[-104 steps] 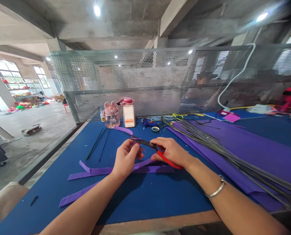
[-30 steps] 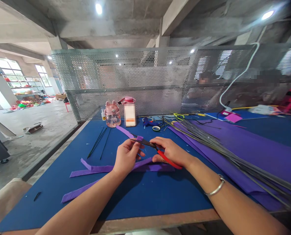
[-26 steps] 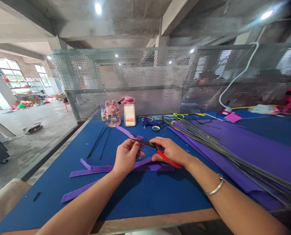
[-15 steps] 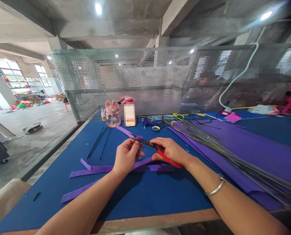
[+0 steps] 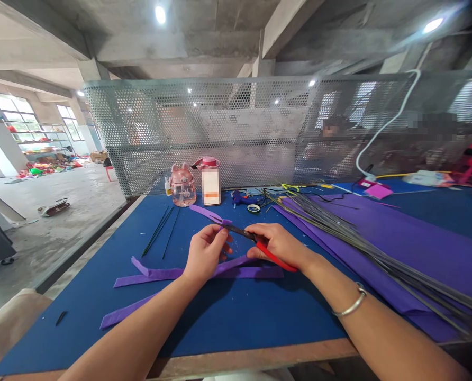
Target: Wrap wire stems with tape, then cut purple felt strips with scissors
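Purple fabric-like strip (image 5: pixel 204 212) near the frame's centre is pinched in the left hand (image 5: pixel 207 248) beside the black-bladed, red-handled metal scissors (image 5: pixel 244 232) gripped in the right hand (image 5: pixel 276 244), so a slipping pinch could let the blades nick that thumb.

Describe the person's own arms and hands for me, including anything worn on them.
The left hand and right hand are both bare, with no gloves. No sleeves show on either forearm. A narrow, silver-coloured bangle circles the right one; the left has none in view.
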Tool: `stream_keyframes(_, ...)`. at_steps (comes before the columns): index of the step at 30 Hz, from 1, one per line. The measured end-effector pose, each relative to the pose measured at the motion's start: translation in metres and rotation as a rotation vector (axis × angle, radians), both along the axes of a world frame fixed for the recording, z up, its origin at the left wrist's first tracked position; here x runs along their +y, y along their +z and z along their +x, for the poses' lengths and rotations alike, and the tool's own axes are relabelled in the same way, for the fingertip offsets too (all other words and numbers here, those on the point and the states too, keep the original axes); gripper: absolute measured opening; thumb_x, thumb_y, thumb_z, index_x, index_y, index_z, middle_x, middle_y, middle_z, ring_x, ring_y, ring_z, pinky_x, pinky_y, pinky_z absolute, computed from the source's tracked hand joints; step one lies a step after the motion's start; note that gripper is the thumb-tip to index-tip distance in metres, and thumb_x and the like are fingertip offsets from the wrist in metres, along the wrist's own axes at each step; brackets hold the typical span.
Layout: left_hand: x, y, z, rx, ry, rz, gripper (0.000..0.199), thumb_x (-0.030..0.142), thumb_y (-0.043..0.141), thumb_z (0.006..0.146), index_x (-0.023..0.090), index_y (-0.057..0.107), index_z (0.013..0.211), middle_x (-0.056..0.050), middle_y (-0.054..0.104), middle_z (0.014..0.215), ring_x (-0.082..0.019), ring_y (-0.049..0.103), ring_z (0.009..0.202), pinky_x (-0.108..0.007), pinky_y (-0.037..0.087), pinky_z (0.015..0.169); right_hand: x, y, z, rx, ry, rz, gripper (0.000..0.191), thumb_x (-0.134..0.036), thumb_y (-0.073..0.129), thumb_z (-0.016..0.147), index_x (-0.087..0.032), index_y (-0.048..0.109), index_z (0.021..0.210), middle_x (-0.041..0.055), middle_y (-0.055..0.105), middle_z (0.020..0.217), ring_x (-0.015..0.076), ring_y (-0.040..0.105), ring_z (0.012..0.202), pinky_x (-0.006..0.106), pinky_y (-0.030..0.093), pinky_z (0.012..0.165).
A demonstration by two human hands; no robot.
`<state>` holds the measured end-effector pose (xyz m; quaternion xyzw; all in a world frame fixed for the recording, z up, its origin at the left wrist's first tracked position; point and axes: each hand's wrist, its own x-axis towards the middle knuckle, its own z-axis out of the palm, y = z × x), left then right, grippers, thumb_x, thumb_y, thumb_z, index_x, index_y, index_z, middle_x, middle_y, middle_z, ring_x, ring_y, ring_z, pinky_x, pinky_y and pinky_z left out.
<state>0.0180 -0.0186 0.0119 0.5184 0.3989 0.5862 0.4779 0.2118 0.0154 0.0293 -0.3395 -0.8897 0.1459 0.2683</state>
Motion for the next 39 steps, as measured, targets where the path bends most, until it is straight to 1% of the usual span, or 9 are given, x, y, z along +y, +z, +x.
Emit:
stream_keyframes(3, 0.0016, -0.0006, 0.0005, -0.011, 0.004, 0.01, 0.03, 0.043, 0.064, 0.073, 0.014, 0.058, 0.076, 0.0, 0.062, 0.065, -0.009, 0.057, 0.048, -0.018, 0.043, 0.042, 0.0003, 0.0006, 0.0004, -0.011, -0.001, 0.017, 0.04, -0.05, 0.067, 0.074, -0.017, 0.061, 0.096, 0.0019, 0.056, 0.077, 0.0133, 0.046, 0.063, 0.024, 0.039, 0.058)
stream_keyframes(7, 0.0009, 0.0003, 0.0011, -0.032, 0.05, 0.019, 0.031, 0.045, 0.064, 0.073, 0.014, 0.06, 0.077, 0.0, 0.063, 0.065, -0.009, 0.057, 0.048, -0.019, 0.043, 0.043, 0.0, 0.0004, 0.0007, -0.031, -0.002, 0.072, 0.059, -0.056, 0.072, 0.064, -0.018, 0.054, 0.106, 0.0037, 0.054, 0.086, 0.0165, 0.049, 0.071, 0.026, 0.042, 0.063)
stream_keyframes(9, 0.0004, 0.0001, 0.0008, -0.032, 0.059, 0.029, 0.031, 0.045, 0.064, 0.072, 0.014, 0.06, 0.075, -0.001, 0.064, 0.066, -0.009, 0.057, 0.048, -0.019, 0.043, 0.043, -0.0004, 0.0002, 0.0002, -0.049, 0.004, 0.071, 0.062, -0.058, 0.072, 0.063, -0.018, 0.054, 0.106, 0.0039, 0.054, 0.087, 0.0173, 0.05, 0.073, 0.027, 0.042, 0.064)
stream_keyframes(17, -0.0004, -0.002, 0.001, 0.017, 0.035, 0.047, 0.032, 0.046, 0.064, 0.072, 0.014, 0.061, 0.075, -0.001, 0.064, 0.066, -0.01, 0.057, 0.048, -0.02, 0.044, 0.043, -0.0016, 0.0026, -0.0023, -0.048, 0.025, 0.053, 0.058, -0.059, 0.071, 0.063, -0.018, 0.056, 0.102, 0.0028, 0.052, 0.083, 0.0159, 0.046, 0.069, 0.026, 0.04, 0.062)
stream_keyframes(23, -0.0008, -0.0021, 0.0016, 0.035, 0.029, 0.05, 0.033, 0.046, 0.063, 0.073, 0.014, 0.061, 0.073, -0.003, 0.065, 0.067, -0.01, 0.058, 0.049, -0.02, 0.045, 0.044, -0.0021, 0.0026, -0.0028, -0.001, 0.035, 0.006, 0.046, -0.053, 0.069, 0.07, -0.017, 0.059, 0.096, 0.0015, 0.054, 0.08, 0.0136, 0.045, 0.066, 0.023, 0.038, 0.059)
stream_keyframes(31, 0.0, -0.0018, 0.0008, 0.025, 0.02, 0.043, 0.03, 0.044, 0.063, 0.075, 0.014, 0.059, 0.074, -0.002, 0.064, 0.066, -0.009, 0.058, 0.049, -0.019, 0.045, 0.044, -0.0015, 0.0006, -0.0022, 0.018, 0.02, 0.008, 0.038, -0.046, 0.07, 0.072, -0.017, 0.062, 0.094, 0.0012, 0.057, 0.077, 0.0127, 0.044, 0.063, 0.023, 0.038, 0.059)
stream_keyframes(34, -0.0002, -0.0011, 0.0009, 0.035, 0.023, 0.034, 0.03, 0.044, 0.062, 0.075, 0.014, 0.059, 0.074, -0.001, 0.063, 0.067, -0.008, 0.057, 0.048, -0.018, 0.043, 0.042, -0.0015, 0.0004, -0.0017, 0.024, 0.011, 0.003, 0.037, -0.045, 0.071, 0.072, -0.017, 0.062, 0.095, 0.0015, 0.058, 0.078, 0.0126, 0.045, 0.063, 0.023, 0.038, 0.058)
stream_keyframes(39, -0.0026, 0.0018, 0.0007, 0.048, 0.001, -0.014, 0.032, 0.046, 0.061, 0.075, 0.014, 0.057, 0.079, -0.001, 0.064, 0.068, -0.006, 0.052, 0.04, -0.016, 0.036, 0.035, -0.0019, 0.0017, -0.0005, 0.021, 0.002, -0.026, 0.036, -0.045, 0.07, 0.073, -0.017, 0.063, 0.093, 0.0012, 0.059, 0.078, 0.0117, 0.045, 0.061, 0.022, 0.038, 0.057)
